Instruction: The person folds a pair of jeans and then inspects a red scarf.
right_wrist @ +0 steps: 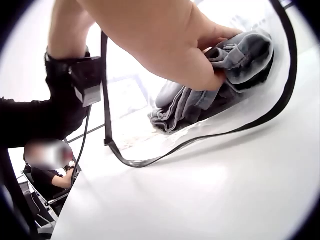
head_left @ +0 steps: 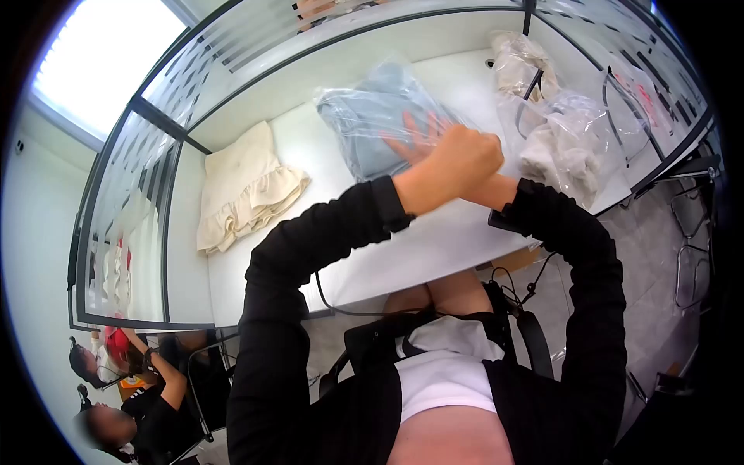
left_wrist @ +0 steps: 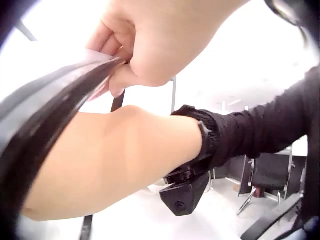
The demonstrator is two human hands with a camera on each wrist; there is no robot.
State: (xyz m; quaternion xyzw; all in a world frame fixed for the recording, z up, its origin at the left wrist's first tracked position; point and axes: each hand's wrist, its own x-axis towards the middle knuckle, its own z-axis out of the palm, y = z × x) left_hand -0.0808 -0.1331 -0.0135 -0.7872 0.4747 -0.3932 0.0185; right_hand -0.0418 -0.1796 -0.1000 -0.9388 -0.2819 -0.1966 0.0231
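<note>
Folded light-blue jeans point(head_left: 353, 128) lie inside a clear plastic bag point(head_left: 399, 74) on the white table. My left hand point(head_left: 463, 159) pinches the bag's dark-edged mouth between thumb and fingers, as the left wrist view shows. Beneath it, my right forearm point(left_wrist: 110, 155) passes through that mouth. Inside the bag my right hand point(right_wrist: 165, 45) touches the jeans, its thumb side at the folds. Through the plastic in the head view, its fingers point(head_left: 415, 132) appear straight and spread over the denim. Part of the right hand is hidden behind the left.
A folded cream garment with a ruffle point(head_left: 256, 182) lies on the left of the table. To the right, another clear bag point(head_left: 570, 147) holds a whitish fluffy item, with a bagged beige item point(head_left: 521, 58) behind. Low partitions point(head_left: 349, 39) border the table. Other people sit at lower left.
</note>
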